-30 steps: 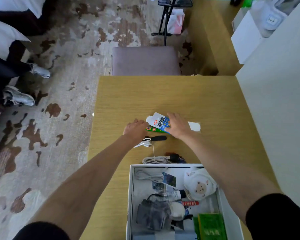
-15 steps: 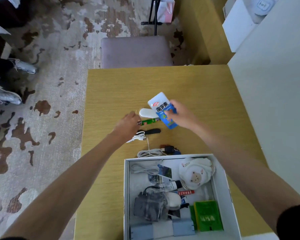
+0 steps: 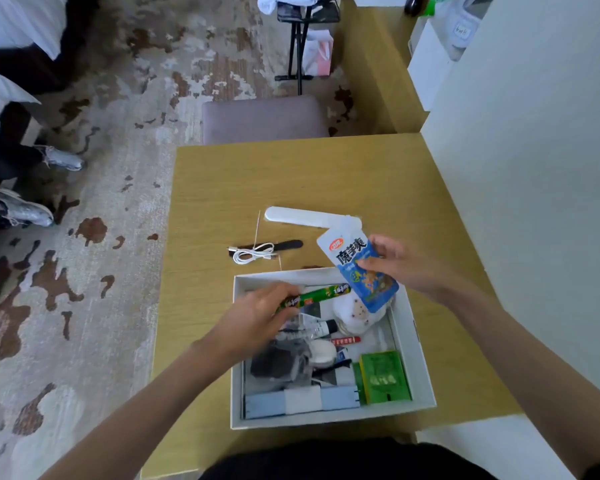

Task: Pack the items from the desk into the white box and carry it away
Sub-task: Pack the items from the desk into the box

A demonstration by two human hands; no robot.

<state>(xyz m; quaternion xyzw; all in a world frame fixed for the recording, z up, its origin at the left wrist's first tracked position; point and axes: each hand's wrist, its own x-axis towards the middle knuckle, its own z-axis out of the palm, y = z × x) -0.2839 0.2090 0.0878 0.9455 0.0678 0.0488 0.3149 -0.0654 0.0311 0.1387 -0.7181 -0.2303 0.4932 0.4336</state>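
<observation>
In the head view the left hand has its grip curled round one end of a thin green stick packet, held over the white box; the right hand pinches a blue-and-white snack pouch between thumb and fingers above the box's far right corner. The pouch bears a red oval logo and large dark Chinese characters; the stick's yellow print is too small to read. The box sits open on the desk near its front edge, part filled; a white cable lies beyond it.
</observation>
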